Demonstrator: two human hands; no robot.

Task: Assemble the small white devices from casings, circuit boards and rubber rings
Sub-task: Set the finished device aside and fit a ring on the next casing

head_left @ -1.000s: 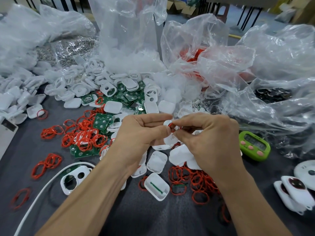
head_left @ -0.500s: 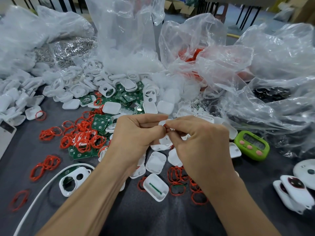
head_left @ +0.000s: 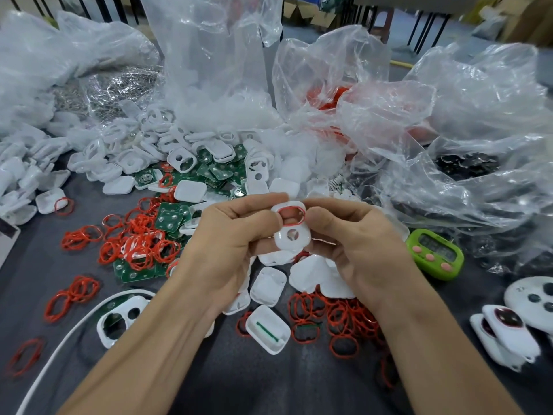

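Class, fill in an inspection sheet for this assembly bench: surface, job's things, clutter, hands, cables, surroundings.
Surface: dark grey table, bare at the near edge.
Job's things: held casing with a red ring seated round its larger opening; loose casings, green circuit boards and loose rings heaped on the table.
Clutter: crumpled clear plastic bags behind; green timer at right.
Hands: left hand and right hand both grip the held casing.
Cables: one white cable curving at lower left.
Surroundings: cardboard boxes and dark metal legs beyond the table.
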